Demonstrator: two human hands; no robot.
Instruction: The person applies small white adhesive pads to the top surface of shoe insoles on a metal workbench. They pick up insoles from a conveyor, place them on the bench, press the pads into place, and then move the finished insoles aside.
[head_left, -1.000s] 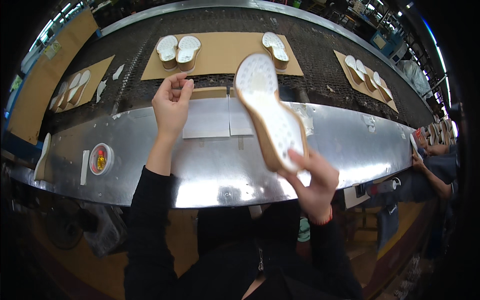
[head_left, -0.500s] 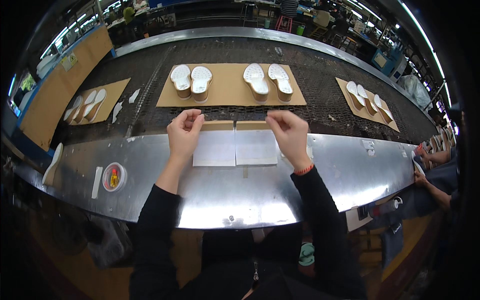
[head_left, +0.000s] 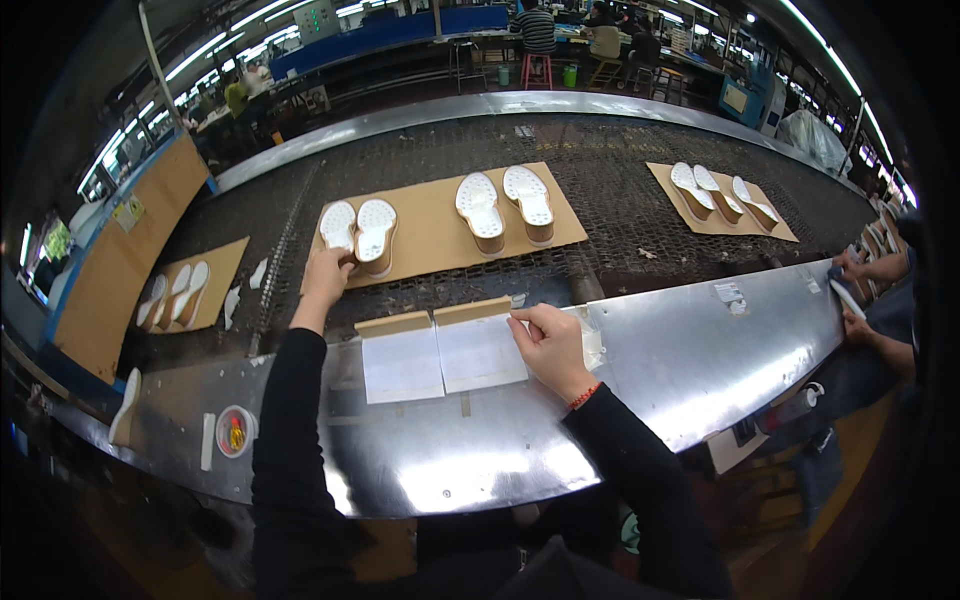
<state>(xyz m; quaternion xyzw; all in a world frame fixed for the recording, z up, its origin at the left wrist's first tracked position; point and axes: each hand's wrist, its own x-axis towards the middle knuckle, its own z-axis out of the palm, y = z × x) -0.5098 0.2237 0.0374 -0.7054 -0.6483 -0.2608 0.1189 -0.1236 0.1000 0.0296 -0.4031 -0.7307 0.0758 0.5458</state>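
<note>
A big, busy work room with long white lights (head_left: 196, 56) stretches out past the hands, and a shiny, silver metal worktop (head_left: 680, 350) runs under them. Beyond the worktop is a wide, flat, black mesh bed (head_left: 600, 150). On it, in front of the left hand (head_left: 328, 275), lies a tan, four-sided cardboard sheet (head_left: 430, 230). Four chunky shoe soles with white, dotted tops and tan sides (head_left: 377, 225) stand there in two pairs. The left hand is at the heel of the sole farthest left, with its fingers bent round it; they hide the heel, so I cannot tell if they pinch it. The other pair is off to the right of that hand. The right hand (head_left: 513, 318) has its thumb and fingertips pressed together, at the right end of a thin, tan strip (head_left: 473, 310). Just left of that hand, two white, flat paper sheets (head_left: 403, 362) lie side by side on the worktop. A thin, red band (head_left: 585, 395) goes round the right wrist. Nearer the body than the left hand, and to its left, are a round, white plastic tub with red and yellow things inside (head_left: 252, 430) and a narrow, white strip (head_left: 208, 441). Far to the right of the right hand, another person's hand (head_left: 862, 330) is at a pale sole (head_left: 847, 300).
</note>
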